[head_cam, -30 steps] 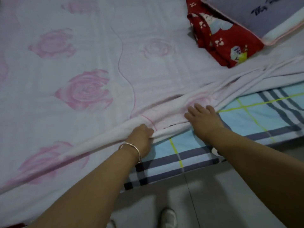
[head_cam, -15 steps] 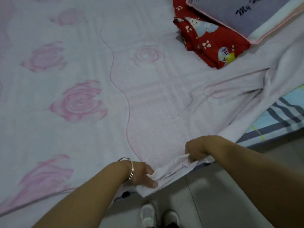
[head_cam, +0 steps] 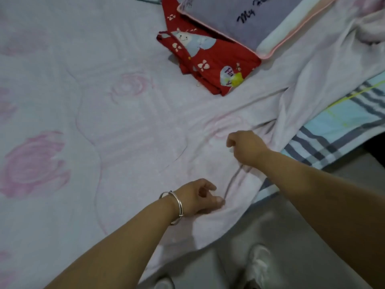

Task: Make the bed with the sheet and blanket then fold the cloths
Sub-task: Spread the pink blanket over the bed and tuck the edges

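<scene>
A pale blanket with pink roses [head_cam: 116,126] covers most of the bed, and its near edge hangs over the bed's side by my feet. To the right it is rumpled, leaving the blue plaid sheet [head_cam: 337,126] bare. My left hand [head_cam: 198,198], with a bracelet on its wrist, rests with loosely curled fingers on the blanket near the edge and holds nothing. My right hand [head_cam: 244,148] hovers over the blanket with curled fingers; whether it pinches fabric is unclear. A crease runs between the two hands. A folded red patterned cloth [head_cam: 210,61] lies further back.
A grey pillow with pink trim [head_cam: 250,19] sits partly on the red cloth at the back right. Grey floor [head_cam: 291,236] runs along the near side of the bed, with my white shoes [head_cam: 258,265] on it.
Both hands have let the blanket's edge drop over the bed's side. My right hand has risen toward the rumpled part. The left hand has relaxed on the blanket.
</scene>
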A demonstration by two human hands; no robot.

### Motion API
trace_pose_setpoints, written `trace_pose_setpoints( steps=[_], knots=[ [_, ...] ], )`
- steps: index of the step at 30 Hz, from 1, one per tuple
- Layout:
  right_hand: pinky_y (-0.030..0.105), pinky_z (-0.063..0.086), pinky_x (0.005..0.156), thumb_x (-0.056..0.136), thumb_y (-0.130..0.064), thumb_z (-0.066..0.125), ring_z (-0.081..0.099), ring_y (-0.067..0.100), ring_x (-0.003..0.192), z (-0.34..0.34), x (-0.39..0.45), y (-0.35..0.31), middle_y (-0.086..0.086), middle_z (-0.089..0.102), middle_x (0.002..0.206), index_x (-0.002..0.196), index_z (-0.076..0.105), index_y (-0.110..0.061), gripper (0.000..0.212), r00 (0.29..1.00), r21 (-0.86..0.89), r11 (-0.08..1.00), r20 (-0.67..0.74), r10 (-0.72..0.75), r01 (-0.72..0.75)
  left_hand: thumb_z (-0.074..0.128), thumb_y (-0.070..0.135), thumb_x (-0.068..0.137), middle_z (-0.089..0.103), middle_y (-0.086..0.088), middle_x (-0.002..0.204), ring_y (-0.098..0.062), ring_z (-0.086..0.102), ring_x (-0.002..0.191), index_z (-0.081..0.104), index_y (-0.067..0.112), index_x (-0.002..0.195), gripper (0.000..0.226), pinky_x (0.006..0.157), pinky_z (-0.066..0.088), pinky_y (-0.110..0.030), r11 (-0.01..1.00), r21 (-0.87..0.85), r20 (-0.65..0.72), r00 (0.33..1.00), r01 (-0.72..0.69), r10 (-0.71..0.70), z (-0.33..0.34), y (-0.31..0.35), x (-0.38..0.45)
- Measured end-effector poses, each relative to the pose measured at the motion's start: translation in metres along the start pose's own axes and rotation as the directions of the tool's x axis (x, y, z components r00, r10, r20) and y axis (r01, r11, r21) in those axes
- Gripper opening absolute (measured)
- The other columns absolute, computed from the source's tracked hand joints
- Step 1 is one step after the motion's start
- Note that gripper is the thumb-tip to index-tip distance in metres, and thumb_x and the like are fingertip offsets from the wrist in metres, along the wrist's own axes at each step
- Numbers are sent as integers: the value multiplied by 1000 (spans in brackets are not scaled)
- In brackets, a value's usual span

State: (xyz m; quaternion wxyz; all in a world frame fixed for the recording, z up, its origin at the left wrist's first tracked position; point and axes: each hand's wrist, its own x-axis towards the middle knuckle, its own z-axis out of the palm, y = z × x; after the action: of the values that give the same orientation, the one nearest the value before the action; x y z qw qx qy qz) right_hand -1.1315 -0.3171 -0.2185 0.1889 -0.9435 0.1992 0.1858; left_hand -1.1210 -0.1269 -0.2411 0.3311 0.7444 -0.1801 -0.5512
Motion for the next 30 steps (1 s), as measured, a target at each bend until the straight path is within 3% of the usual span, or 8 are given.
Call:
trace_pose_setpoints(
  steps=[3,10,13,15,18,21,25,30],
  knots=[
    [38,36,99,92,-8,43,42,28,125,-33,11,77,9,46,135,134,46,-17,43,1000,-438,899,0,-17,15,69,42,79,53,1,117,-14,54,102,40,20,134,66,88,43,-22,993,114,-124,991,-40,54,25,53,48],
    [44,13,117,95,-15,37,-2,24,150,-73,27,202,3,-1,162,153,5,-22,66,999,-529,848,-26,-47,26,65,19,83,42,-13,142,-28,45,127,28,9,142,71,100,38,-27,935,354,-273,957,10,93,73,170,152],
    [47,7,118,96,-15,35,-7,23,150,-82,50,221,1,-6,162,153,1,-25,68,996,-555,828,11,-94,84,54,14,89,58,-17,122,-30,55,116,60,11,99,12,86,42,-25,833,553,-29,999,38,-26,82,188,174],
    [49,3,118,96,-15,36,-1,24,150,-82,62,225,3,5,162,152,13,-25,61,987,-595,788,85,-135,159,55,13,89,59,-16,105,-33,57,114,54,15,74,15,90,45,-30,770,636,202,975,-57,-95,91,191,176],
    [45,19,116,97,-12,36,41,26,135,-91,79,238,8,48,140,134,48,-16,39,967,-624,742,210,-142,245,56,11,90,57,-18,125,-31,52,121,57,-2,116,29,97,40,-30,734,675,335,916,-70,-221,98,204,188],
    [39,41,103,98,-9,37,51,31,126,-103,87,256,12,50,138,131,52,-7,37,919,-524,825,393,13,212,66,10,79,58,-16,128,-29,55,116,52,0,126,50,95,44,-29,860,511,364,909,-13,-202,76,220,207],
    [37,44,104,93,-12,45,54,31,121,-113,102,290,17,53,134,123,56,0,35,811,-359,917,580,72,175,57,-8,85,55,0,84,-7,53,72,52,13,96,24,59,49,-12,995,31,254,962,91,-96,55,249,249],
    [33,44,92,92,-13,46,58,31,107,-146,128,313,17,64,116,91,67,-4,23,949,-97,995,317,-5,38,74,28,74,57,-1,106,-16,57,97,43,13,130,66,87,49,-27,999,0,158,987,33,-33,66,296,288]
  ],
)
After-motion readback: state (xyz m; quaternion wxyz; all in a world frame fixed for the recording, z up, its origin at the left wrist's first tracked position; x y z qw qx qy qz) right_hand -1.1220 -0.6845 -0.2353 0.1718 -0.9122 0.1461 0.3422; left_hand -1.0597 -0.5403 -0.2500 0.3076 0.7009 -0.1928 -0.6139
